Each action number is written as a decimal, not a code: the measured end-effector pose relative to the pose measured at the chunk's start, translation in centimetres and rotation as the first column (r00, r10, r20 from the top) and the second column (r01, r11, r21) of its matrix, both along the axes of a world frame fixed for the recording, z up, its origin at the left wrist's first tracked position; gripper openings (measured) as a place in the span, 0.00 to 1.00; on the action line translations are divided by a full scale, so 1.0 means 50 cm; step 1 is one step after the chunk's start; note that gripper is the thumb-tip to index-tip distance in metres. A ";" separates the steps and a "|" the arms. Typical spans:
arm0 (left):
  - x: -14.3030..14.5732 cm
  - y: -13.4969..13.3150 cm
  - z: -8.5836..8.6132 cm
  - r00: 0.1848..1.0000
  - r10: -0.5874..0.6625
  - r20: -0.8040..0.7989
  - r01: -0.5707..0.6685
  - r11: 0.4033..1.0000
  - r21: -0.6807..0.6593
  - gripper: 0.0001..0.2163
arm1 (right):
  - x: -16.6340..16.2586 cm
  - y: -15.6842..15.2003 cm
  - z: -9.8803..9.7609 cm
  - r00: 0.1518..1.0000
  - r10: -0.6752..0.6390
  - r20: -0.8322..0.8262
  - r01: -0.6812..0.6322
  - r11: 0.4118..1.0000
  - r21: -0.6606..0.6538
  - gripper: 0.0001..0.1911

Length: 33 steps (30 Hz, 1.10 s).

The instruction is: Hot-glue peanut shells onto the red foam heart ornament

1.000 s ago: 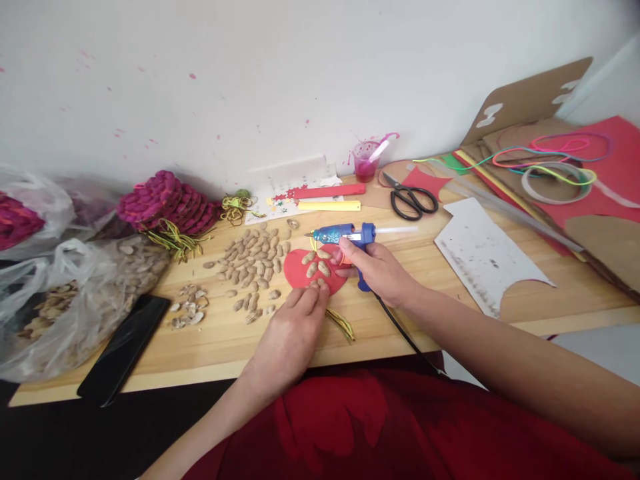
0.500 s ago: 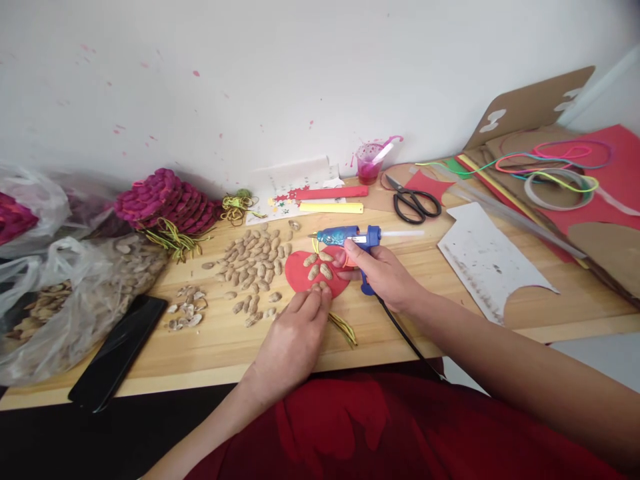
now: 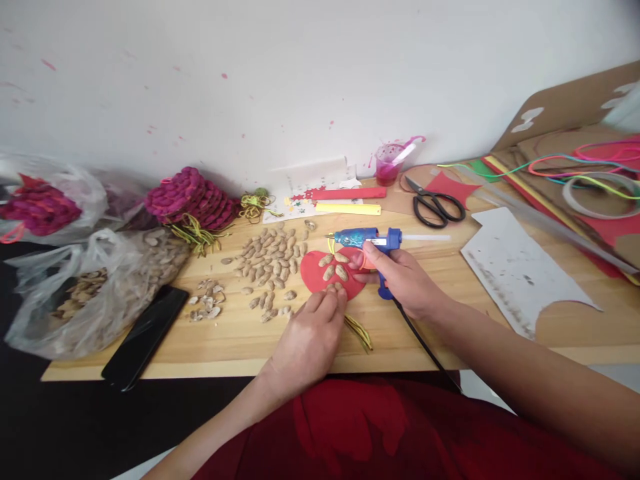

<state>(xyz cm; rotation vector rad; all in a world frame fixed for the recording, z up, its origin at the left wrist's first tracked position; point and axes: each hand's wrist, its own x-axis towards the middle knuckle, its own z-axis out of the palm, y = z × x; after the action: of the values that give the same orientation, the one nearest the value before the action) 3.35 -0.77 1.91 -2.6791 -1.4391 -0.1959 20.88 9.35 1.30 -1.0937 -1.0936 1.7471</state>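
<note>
My right hand is wrapped round the handle of a blue glue gun, its nozzle pointing left and a clear glue stick showing at the back. Beneath it lies a red paper heart with several peanuts in the shell set on it. Fingers of my left hand are pinched on a peanut at the heart's lower part, pressing it against the paper; most of that peanut is hidden. Yellow-green cords stick out below the heart, by my left hand.
Loose peanuts spread left of the heart, near broken shells. A phone overhangs the front edge beside a plastic bag. Scissors, a pink cup and white board lie behind and right.
The camera view has turned a little left, so the scene sits farther right. My left hand stays pressed on the peanut and my right hand keeps holding the glue gun.
</note>
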 end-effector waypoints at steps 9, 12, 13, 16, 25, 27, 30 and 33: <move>0.004 0.001 0.006 0.995 0.035 -0.092 -0.037 0.999 -0.017 0.24 | -0.001 0.001 -0.003 1.000 0.005 -0.025 -0.004 1.000 0.006 0.20; 0.003 -0.001 0.004 0.995 0.040 -0.092 -0.043 0.999 -0.033 0.25 | -0.002 0.000 0.000 1.000 0.001 -0.016 -0.001 1.000 0.004 0.20; 0.003 -0.001 0.003 0.996 0.035 -0.085 -0.037 0.999 -0.032 0.25 | -0.002 0.000 0.000 1.000 -0.002 -0.013 0.002 1.000 0.006 0.21; 0.002 -0.001 0.002 0.998 0.018 -0.067 -0.020 0.999 -0.029 0.25 | -0.002 0.001 -0.001 1.000 -0.013 -0.021 0.013 1.000 0.004 0.21; -0.001 0.000 0.000 0.999 0.013 -0.045 -0.013 1.000 -0.001 0.25 | -0.002 0.001 0.000 1.000 -0.014 -0.027 0.014 1.000 -0.007 0.22; -0.001 -0.002 -0.002 0.999 0.020 -0.035 -0.021 1.000 -0.017 0.25 | -0.001 0.001 0.000 1.000 -0.007 -0.027 0.007 1.000 -0.008 0.22; -0.002 -0.003 -0.006 0.999 0.034 -0.021 -0.034 0.999 -0.019 0.25 | -0.001 0.002 -0.002 1.000 -0.001 -0.019 0.001 1.000 0.002 0.22; -0.002 -0.003 -0.008 0.999 0.033 -0.019 -0.033 0.999 -0.014 0.25 | -0.001 0.002 -0.002 1.000 -0.004 -0.020 0.004 1.000 0.001 0.22</move>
<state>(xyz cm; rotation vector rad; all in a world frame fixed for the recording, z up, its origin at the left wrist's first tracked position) 3.23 -0.94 1.52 -2.6588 -1.4838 -0.1586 20.83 9.47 1.22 -1.0754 -1.0795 1.7511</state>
